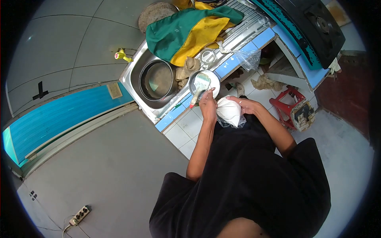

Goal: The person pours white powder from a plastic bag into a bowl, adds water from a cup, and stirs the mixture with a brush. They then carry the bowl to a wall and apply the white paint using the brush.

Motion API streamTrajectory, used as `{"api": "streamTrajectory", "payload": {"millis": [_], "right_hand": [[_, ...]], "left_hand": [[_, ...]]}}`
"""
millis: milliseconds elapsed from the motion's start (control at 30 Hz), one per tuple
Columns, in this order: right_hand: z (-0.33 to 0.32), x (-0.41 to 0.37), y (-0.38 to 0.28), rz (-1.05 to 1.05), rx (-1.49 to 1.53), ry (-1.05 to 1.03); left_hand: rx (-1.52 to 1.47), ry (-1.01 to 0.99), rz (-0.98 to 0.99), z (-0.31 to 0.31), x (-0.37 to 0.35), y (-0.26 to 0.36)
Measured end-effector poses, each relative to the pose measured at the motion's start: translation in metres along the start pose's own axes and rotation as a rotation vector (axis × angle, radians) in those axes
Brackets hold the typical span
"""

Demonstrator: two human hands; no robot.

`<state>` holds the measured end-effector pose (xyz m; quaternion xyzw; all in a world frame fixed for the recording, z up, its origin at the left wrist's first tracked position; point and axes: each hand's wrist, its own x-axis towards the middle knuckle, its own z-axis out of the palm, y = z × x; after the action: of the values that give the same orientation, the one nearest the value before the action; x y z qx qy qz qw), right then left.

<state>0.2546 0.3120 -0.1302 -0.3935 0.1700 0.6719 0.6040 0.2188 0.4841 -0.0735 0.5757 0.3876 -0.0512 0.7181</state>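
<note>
A clear plastic bag of white powder is between my two hands, in front of my black clothing. My left hand is closed at the bag's left side, its fingertips close to the bowl's rim. At the bag's upper right edge, my right hand grips with thumb and fingers. Just beyond my left hand, a round bowl stands on the counter edge. A wide paintbrush lies across it, its bristles whitish and its handle tip red.
Left of the bowl, a dark round pan sits in the steel sink. Green and yellow cloth covers part of the drainboard. A black stove stands at upper right, above a red stool. A yellow-handled tap juts from the wall.
</note>
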Motion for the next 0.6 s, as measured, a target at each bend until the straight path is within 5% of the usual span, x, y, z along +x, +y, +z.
{"api": "streamTrajectory", "payload": {"millis": [600], "right_hand": [[0.003, -0.021, -0.020, -0.337, -0.134, -0.199]], "left_hand": [[-0.118, 0.133, 0.366, 0.029, -0.051, 0.018]]}}
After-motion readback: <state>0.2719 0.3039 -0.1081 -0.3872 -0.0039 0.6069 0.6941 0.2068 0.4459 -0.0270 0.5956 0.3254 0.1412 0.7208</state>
